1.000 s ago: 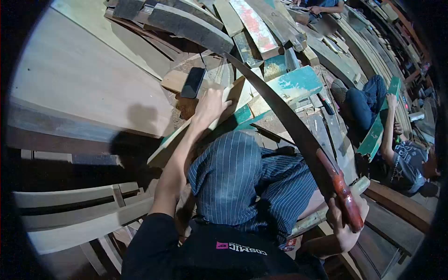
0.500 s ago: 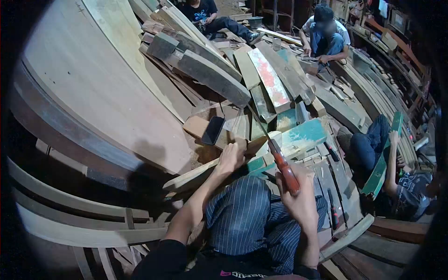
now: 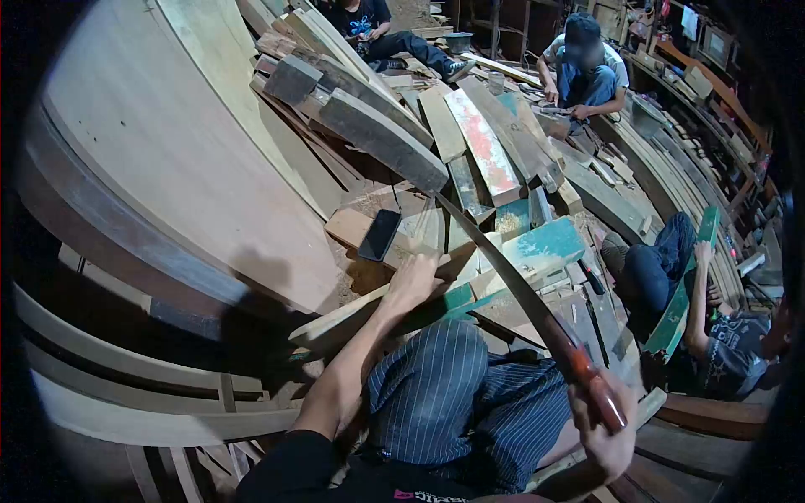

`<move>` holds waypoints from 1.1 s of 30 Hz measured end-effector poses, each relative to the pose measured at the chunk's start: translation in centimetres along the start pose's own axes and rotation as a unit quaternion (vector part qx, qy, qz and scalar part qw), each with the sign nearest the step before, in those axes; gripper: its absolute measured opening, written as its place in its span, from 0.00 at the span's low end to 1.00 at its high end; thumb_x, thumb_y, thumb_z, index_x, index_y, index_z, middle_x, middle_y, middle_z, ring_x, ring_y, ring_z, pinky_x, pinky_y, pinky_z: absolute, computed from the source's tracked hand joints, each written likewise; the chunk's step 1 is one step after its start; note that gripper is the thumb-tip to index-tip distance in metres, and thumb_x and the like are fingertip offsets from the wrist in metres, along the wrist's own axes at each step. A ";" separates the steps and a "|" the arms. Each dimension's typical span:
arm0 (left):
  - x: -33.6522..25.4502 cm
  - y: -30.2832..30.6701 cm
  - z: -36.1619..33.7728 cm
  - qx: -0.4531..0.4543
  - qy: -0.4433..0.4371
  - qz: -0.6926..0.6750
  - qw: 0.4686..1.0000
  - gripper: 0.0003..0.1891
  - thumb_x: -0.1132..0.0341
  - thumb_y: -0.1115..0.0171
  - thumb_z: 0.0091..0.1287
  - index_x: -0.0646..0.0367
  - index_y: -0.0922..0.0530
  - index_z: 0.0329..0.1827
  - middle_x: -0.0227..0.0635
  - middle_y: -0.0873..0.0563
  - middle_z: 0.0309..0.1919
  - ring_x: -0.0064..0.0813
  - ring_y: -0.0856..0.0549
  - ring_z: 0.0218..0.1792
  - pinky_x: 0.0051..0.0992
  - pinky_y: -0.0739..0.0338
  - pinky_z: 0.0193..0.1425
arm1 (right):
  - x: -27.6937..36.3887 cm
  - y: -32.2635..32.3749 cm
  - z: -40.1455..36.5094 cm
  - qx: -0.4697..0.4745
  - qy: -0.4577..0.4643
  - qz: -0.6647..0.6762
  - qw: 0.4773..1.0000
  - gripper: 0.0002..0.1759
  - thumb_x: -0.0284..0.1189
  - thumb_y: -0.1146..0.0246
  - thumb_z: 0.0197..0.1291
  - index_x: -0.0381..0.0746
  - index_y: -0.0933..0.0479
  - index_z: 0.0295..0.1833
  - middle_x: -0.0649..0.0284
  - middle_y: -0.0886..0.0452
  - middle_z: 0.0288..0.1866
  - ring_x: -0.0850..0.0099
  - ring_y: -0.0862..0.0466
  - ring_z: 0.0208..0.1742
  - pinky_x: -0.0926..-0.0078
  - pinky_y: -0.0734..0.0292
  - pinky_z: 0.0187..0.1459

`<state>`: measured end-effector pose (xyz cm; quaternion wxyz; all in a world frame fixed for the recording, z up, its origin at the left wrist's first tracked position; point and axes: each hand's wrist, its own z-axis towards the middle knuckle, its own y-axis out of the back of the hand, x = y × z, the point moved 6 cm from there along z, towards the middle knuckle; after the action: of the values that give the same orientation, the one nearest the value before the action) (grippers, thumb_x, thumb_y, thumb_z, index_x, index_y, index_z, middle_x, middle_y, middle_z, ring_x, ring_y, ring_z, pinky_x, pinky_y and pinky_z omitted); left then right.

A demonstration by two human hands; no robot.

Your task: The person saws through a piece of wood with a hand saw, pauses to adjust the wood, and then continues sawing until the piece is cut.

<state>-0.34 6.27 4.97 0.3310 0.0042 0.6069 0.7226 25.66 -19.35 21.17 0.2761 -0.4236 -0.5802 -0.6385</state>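
My right hand (image 3: 605, 427) is closed round the red-brown handle of a long-bladed hand tool (image 3: 530, 300). Its dark, narrow blade tapers away to the upper left, crossing above the wood in front of my knees; I cannot make out teeth on it. My left hand (image 3: 412, 285) grips a pale wooden board (image 3: 340, 327) with green paint along part of its side; the fingertips are partly hidden. Just right of that hand lies a wooden block with turquoise paint (image 3: 541, 245). A black phone (image 3: 380, 235) rests on a wood block beyond my left hand.
Stacked timber (image 3: 381, 138) and a red-and-white painted plank (image 3: 482, 142) lie ahead. A large pale panel (image 3: 168, 184) fills the left side. At right, a co-worker holds a green board (image 3: 679, 314). Two other people sit at the back.
My right hand has drawn the tool back, down and to the right, and more of its blade shows. My left hand stays on the board, nearly unmoved.
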 end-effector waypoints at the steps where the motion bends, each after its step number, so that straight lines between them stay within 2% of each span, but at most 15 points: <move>1: 0.2 0.0 0.0 0.020 0.010 -0.016 1.000 0.15 0.72 0.30 0.52 0.71 0.21 0.40 0.59 0.16 0.27 0.55 0.13 0.35 0.46 0.18 0.40 | 2.0 -0.9 0.7 -0.007 0.033 -0.023 0.999 0.15 0.26 0.31 0.58 0.33 0.24 0.49 0.57 0.21 0.32 0.68 0.21 0.28 0.75 0.27 0.33; 2: 0.4 0.1 0.1 0.039 0.019 -0.032 0.999 0.14 0.72 0.31 0.52 0.71 0.21 0.39 0.59 0.16 0.27 0.54 0.13 0.35 0.45 0.17 0.40 | 4.5 -2.4 1.4 -0.014 0.067 -0.046 0.997 0.11 0.25 0.33 0.58 0.34 0.23 0.46 0.53 0.21 0.27 0.59 0.21 0.26 0.72 0.26 0.31; 4: 0.3 -0.9 -0.1 0.033 0.035 -0.040 0.998 0.09 0.74 0.34 0.52 0.71 0.20 0.33 0.59 0.16 0.26 0.53 0.13 0.34 0.42 0.16 0.40 | 5.9 -4.6 3.7 0.018 0.099 -0.046 0.994 0.10 0.26 0.34 0.60 0.33 0.22 0.44 0.51 0.22 0.25 0.60 0.22 0.24 0.70 0.28 0.31; 5: 1.3 -3.1 -0.4 0.079 0.079 0.017 0.994 0.20 0.76 0.39 0.53 0.73 0.28 0.50 0.62 0.17 0.27 0.59 0.15 0.35 0.47 0.19 0.36 | 4.6 -6.8 5.6 0.058 0.096 -0.021 0.993 0.12 0.28 0.33 0.61 0.32 0.22 0.46 0.53 0.22 0.27 0.70 0.24 0.26 0.71 0.29 0.32; 7: 0.2 -2.3 -1.2 -0.001 -0.022 0.023 0.999 0.20 0.76 0.41 0.52 0.73 0.27 0.49 0.61 0.17 0.28 0.60 0.15 0.35 0.49 0.19 0.40 | 3.7 -10.2 8.5 -0.026 0.178 -0.041 0.983 0.12 0.29 0.33 0.61 0.32 0.22 0.45 0.50 0.22 0.27 0.67 0.23 0.27 0.70 0.28 0.34; 10: 0.7 -1.6 -0.1 0.039 0.034 -0.014 0.999 0.20 0.74 0.39 0.51 0.73 0.27 0.48 0.61 0.16 0.29 0.60 0.15 0.35 0.49 0.20 0.42 | 3.5 -12.2 11.1 0.000 0.130 -0.014 0.991 0.13 0.30 0.33 0.62 0.31 0.22 0.45 0.48 0.21 0.28 0.62 0.20 0.29 0.67 0.26 0.36; 13: 1.9 -3.4 -0.5 -0.018 -0.031 0.034 0.999 0.16 0.73 0.38 0.51 0.73 0.25 0.42 0.60 0.17 0.27 0.59 0.15 0.35 0.48 0.20 0.42 | 3.8 -10.9 10.7 -0.013 0.167 -0.030 0.985 0.13 0.31 0.34 0.62 0.31 0.21 0.46 0.49 0.21 0.29 0.65 0.21 0.28 0.67 0.26 0.36; 14: 3.4 -5.0 -0.5 0.018 0.023 0.042 0.999 0.13 0.68 0.37 0.56 0.68 0.24 0.39 0.54 0.21 0.32 0.52 0.19 0.37 0.47 0.25 0.42 | 3.7 -10.3 10.0 -0.005 0.178 -0.002 0.984 0.14 0.30 0.33 0.62 0.30 0.22 0.45 0.55 0.22 0.28 0.71 0.21 0.28 0.70 0.26 0.34; 17: -0.4 -0.6 -0.8 0.010 -0.003 0.035 0.999 0.14 0.68 0.31 0.53 0.71 0.22 0.36 0.57 0.17 0.26 0.58 0.15 0.36 0.49 0.21 0.44 | 2.0 -8.3 7.1 -0.031 0.146 0.066 0.987 0.08 0.25 0.34 0.60 0.32 0.22 0.41 0.51 0.23 0.24 0.60 0.25 0.21 0.66 0.31 0.29; 21: -0.1 0.1 0.1 0.035 0.045 0.012 0.998 0.16 0.68 0.28 0.55 0.69 0.21 0.41 0.60 0.15 0.32 0.57 0.14 0.39 0.47 0.20 0.45 | 1.0 -2.2 1.6 0.028 -0.004 -0.040 0.999 0.07 0.25 0.32 0.59 0.34 0.23 0.39 0.60 0.28 0.21 0.74 0.29 0.22 0.73 0.33 0.28; 24: -0.3 -0.3 0.4 0.046 0.012 0.028 0.998 0.20 0.67 0.26 0.54 0.69 0.22 0.45 0.59 0.15 0.31 0.55 0.14 0.37 0.46 0.19 0.43 | -3.9 2.6 -3.0 -0.031 0.035 -0.057 0.997 0.26 0.24 0.30 0.58 0.36 0.31 0.59 0.66 0.24 0.35 0.82 0.27 0.27 0.83 0.33 0.28; 28: -0.1 -0.2 0.4 0.044 0.022 0.019 0.999 0.19 0.67 0.29 0.56 0.71 0.21 0.46 0.59 0.16 0.27 0.58 0.14 0.33 0.46 0.18 0.39 | -1.4 2.8 -2.2 -0.102 0.059 -0.063 0.991 0.17 0.25 0.31 0.56 0.35 0.27 0.50 0.61 0.24 0.27 0.74 0.26 0.22 0.77 0.31 0.28; 30: 0.8 -1.1 0.3 0.054 -0.004 0.012 0.998 0.18 0.68 0.30 0.56 0.72 0.22 0.45 0.60 0.16 0.29 0.59 0.14 0.35 0.46 0.18 0.39 | 2.6 -0.3 0.2 -0.064 0.097 -0.085 0.990 0.09 0.26 0.33 0.56 0.34 0.22 0.41 0.53 0.22 0.23 0.62 0.23 0.21 0.71 0.28 0.29; 31: 0.6 -1.2 0.0 0.082 -0.010 0.044 0.996 0.18 0.69 0.31 0.56 0.72 0.23 0.45 0.61 0.16 0.30 0.59 0.14 0.36 0.46 0.18 0.40 | 3.9 -2.0 2.1 0.071 0.044 -0.048 0.995 0.10 0.25 0.33 0.56 0.35 0.21 0.44 0.51 0.21 0.25 0.58 0.22 0.22 0.70 0.27 0.32; 33: 1.8 -3.5 -1.0 0.037 -0.013 0.045 0.998 0.18 0.70 0.32 0.56 0.72 0.25 0.46 0.61 0.16 0.30 0.60 0.14 0.36 0.46 0.18 0.40 | 3.0 -6.7 5.4 0.036 0.119 -0.049 0.991 0.10 0.25 0.35 0.58 0.34 0.22 0.44 0.47 0.21 0.26 0.50 0.21 0.27 0.67 0.25 0.34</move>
<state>-0.48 6.39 0.91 0.3057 0.0529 0.6280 0.7137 19.70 -12.53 20.22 0.3265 -0.3059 -0.5858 -0.6758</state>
